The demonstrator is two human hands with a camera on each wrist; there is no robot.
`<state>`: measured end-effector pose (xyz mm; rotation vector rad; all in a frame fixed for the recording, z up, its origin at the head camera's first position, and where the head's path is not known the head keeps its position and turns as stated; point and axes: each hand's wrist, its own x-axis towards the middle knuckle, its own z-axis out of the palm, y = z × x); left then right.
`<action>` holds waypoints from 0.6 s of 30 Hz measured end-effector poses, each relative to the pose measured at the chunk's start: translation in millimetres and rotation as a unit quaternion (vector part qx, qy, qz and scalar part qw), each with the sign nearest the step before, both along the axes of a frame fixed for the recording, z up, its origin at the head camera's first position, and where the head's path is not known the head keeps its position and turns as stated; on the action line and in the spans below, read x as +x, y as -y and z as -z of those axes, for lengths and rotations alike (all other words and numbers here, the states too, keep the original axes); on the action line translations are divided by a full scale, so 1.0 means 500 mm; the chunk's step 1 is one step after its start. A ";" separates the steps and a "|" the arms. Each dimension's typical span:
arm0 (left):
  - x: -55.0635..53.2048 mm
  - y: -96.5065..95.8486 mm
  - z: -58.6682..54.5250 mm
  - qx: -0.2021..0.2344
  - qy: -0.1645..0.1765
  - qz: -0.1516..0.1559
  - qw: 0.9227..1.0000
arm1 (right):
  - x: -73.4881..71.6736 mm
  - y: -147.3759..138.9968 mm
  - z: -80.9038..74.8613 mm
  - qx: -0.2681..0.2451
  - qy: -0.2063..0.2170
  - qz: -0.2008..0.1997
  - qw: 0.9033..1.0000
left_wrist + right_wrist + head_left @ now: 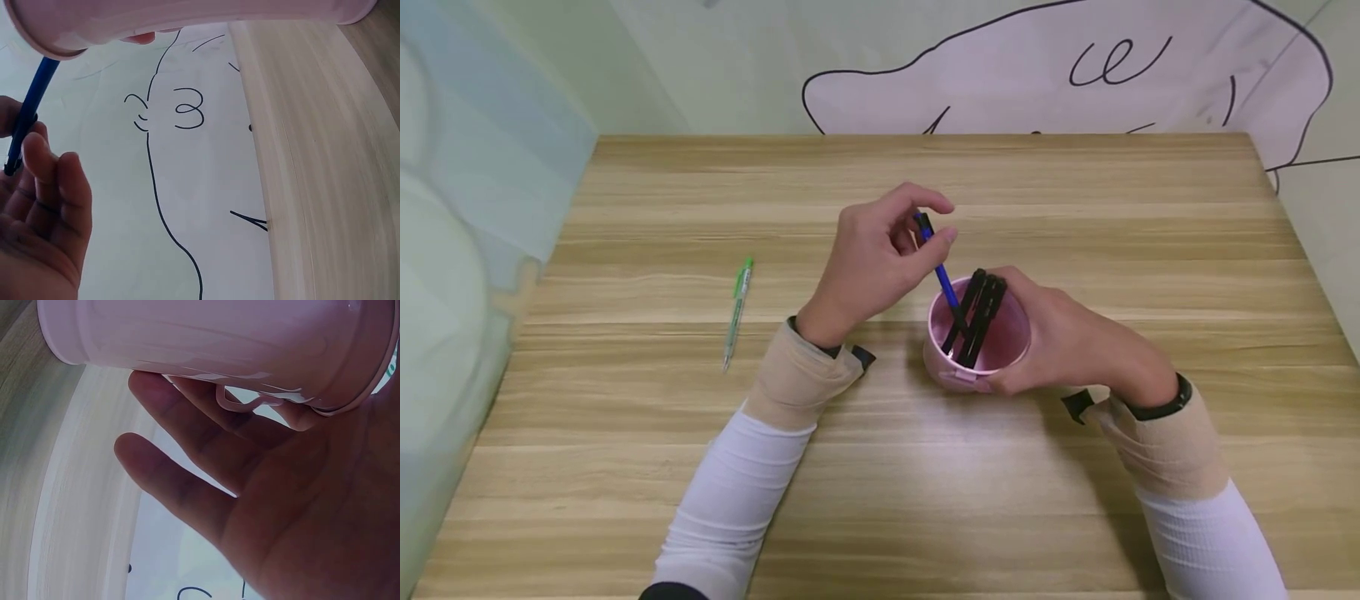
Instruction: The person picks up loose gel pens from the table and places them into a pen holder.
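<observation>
A blue pen with a black end slants down into a small pink bucket. My left hand pinches it near its upper end, the thumb lying across it and the index finger lifted off. In the left wrist view the pen runs between the fingers up past the bucket's rim. My right hand grips the bucket from the right, thumb at the front and fingers round the far side. Several black pens lean together inside the bucket.
A green pen with a clear barrel lies on the wooden table, to the left of my left hand. Behind the table's far edge is a pale wall with a line drawing on it.
</observation>
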<state>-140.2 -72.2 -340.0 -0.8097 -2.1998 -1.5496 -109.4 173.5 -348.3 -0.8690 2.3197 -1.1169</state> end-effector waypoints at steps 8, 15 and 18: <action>0.002 -0.003 0.000 -0.007 0.012 0.006 1.000 | 0.000 0.003 -0.002 0.006 -0.006 0.007 1.000; 0.001 -0.001 0.001 -0.011 0.013 0.000 1.000 | 0.001 0.005 -0.001 0.005 -0.015 0.014 1.000; 0.001 0.000 0.001 -0.010 0.009 0.000 1.000 | 0.001 0.004 0.000 0.005 -0.018 0.014 1.000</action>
